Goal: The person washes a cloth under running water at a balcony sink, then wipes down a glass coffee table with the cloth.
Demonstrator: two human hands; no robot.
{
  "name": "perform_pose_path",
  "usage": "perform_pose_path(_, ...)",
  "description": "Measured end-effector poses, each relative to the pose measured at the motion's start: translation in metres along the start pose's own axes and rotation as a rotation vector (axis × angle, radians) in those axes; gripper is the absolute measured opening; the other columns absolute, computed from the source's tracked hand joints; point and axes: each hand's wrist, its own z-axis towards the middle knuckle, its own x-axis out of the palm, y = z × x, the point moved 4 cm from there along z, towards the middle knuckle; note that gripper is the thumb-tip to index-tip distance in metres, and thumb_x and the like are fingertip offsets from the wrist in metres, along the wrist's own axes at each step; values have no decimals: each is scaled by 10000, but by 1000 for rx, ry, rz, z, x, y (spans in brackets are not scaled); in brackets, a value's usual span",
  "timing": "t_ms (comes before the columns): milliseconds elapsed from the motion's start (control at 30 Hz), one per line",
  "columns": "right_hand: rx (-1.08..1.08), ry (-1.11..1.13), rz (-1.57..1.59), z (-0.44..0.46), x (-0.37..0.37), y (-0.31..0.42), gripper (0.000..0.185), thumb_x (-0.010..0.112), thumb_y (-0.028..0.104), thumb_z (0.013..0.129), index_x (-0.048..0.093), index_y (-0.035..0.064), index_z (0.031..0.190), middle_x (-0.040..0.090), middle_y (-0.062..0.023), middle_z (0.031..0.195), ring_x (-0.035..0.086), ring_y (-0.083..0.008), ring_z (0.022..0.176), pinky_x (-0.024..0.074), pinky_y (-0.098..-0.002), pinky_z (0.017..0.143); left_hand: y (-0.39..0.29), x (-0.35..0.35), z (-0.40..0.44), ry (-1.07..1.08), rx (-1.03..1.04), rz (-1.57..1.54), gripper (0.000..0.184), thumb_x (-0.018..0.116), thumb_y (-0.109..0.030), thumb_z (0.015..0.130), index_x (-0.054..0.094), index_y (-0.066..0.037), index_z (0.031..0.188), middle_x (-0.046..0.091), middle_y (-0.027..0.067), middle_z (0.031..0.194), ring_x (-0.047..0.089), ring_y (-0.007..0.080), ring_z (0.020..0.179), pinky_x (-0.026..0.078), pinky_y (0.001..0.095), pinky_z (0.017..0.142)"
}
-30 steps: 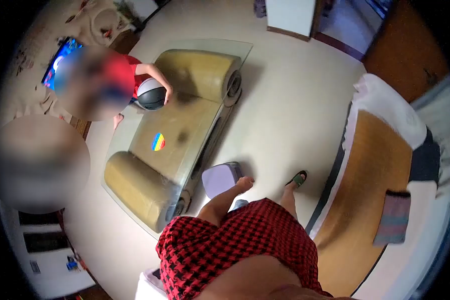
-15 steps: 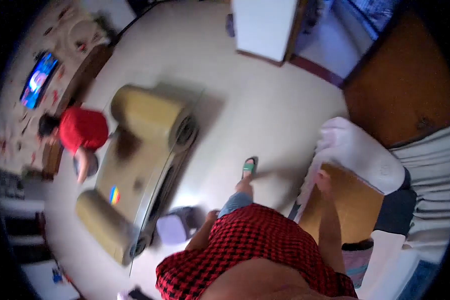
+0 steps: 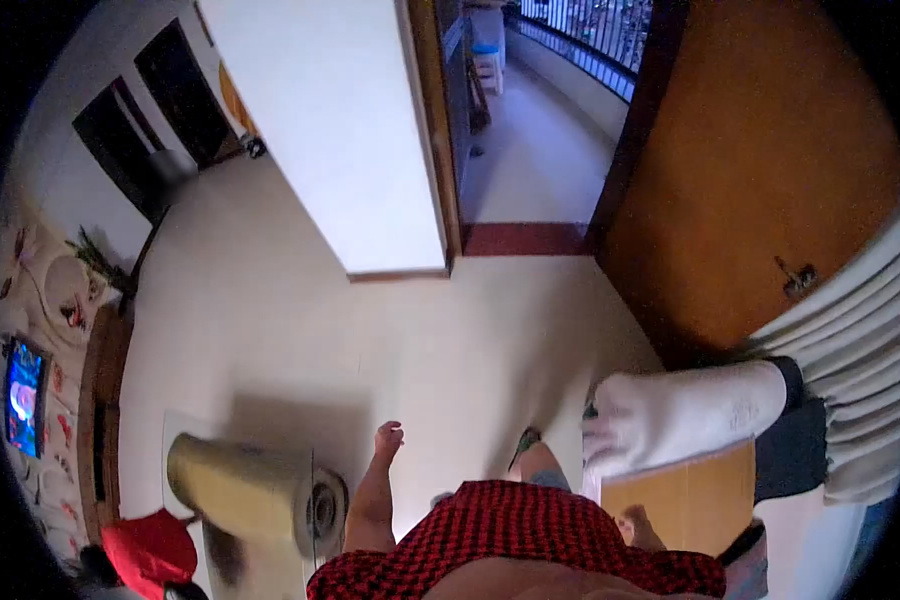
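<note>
My left hand (image 3: 390, 436) hangs out in front of me over the pale floor, its fingers loosely bent and apart. Nothing shows in it. A low glass-topped table with scroll-shaped ends (image 3: 245, 490) is the nearest thing on that side. Down by my right side, my right hand (image 3: 632, 522) appears over the tan seat (image 3: 685, 495) of a sofa; its fingers are small and a little blurred, seemingly loose, and I see nothing held. Whether it touches the seat I cannot tell. A white cloth covers the sofa arm (image 3: 685, 420) just beyond.
Ahead stands a white wall end (image 3: 330, 130) beside a doorway with a dark red sill (image 3: 525, 239). A brown door (image 3: 740, 190) and a pale curtain (image 3: 865, 370) are at right. A person in red (image 3: 150, 552) and a lit television (image 3: 25, 398) are at left.
My view has turned right and moved toward the doorway. My left hand has swung forward, and my right hand has come back closer to my body. The table and the person now sit lower in view.
</note>
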Motion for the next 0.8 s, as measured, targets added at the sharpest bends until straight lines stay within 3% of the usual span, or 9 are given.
perform_pose_path(100, 164, -8, 43, 60, -31, -5, 220, 515, 237, 834, 557, 37, 915, 546, -26, 754, 543, -141, 688, 463, -295, 607, -94, 27, 91, -53, 43, -22, 307, 522, -141, 732, 596, 5, 993, 605, 103, 634, 608, 171, 560, 503, 293, 540)
perform_pose_path(233, 186, 14, 43, 172, -88, 52, 231, 509, 258, 837, 546, 39, 904, 540, -27, 762, 543, -143, 691, 464, -300, 609, -125, 84, 161, 31, 145, -191, 258, 521, -52, 761, 585, 5, 1005, 603, 96, 702, 591, 164, 570, 511, 300, 521)
perform_pose_path(300, 71, 22, 16, 247, -115, 116, 238, 507, 268, 839, 541, 40, 898, 537, -28, 766, 544, -145, 693, 464, -303, 610, -117, 123, 168, 48, -71, -490, 243, 561, 3, 749, 584, 10, 991, 598, 104, 720, 581, 166, 592, 519, 312, 512)
perform_pose_path(333, -4, 24, 4, 284, -127, 158, 241, 506, 273, 839, 538, 41, 896, 535, -29, 768, 544, -145, 694, 464, -305, 610, -97, 143, 175, 107, -360, -636, 228, 578, 7, 742, 584, 9, 970, 588, 86, 730, 571, 163, 589, 499, 294, 490)
perform_pose_path(533, -492, 148, 188, 451, -158, 441, 263, 498, 304, 844, 522, 44, 880, 526, -31, 781, 544, -149, 700, 465, -313, 613, -118, 201, 228, 149, -738, -280, 217, 565, -53, 771, 579, -2, 982, 573, 65, 734, 553, 149, 600, 482, 285, 507)
perform_pose_path(667, -622, 291, 332, 529, -158, 547, 280, 493, 324, 848, 512, 46, 869, 520, -32, 789, 545, -151, 704, 465, -319, 614, -165, 226, 341, 142, -761, -252, 216, 557, -93, 791, 576, -10, 990, 562, 52, 738, 541, 139, 607, 470, 280, 518)
perform_pose_path(800, -399, 201, 60, 619, -188, 534, 272, 496, 314, 852, 521, 46, 887, 527, -37, 786, 541, -157, 687, 466, -317, 610, -256, 240, 514, 149, -517, -197, 221, 548, -133, 811, 573, -17, 998, 552, 38, 741, 529, 129, 614, 459, 274, 529)
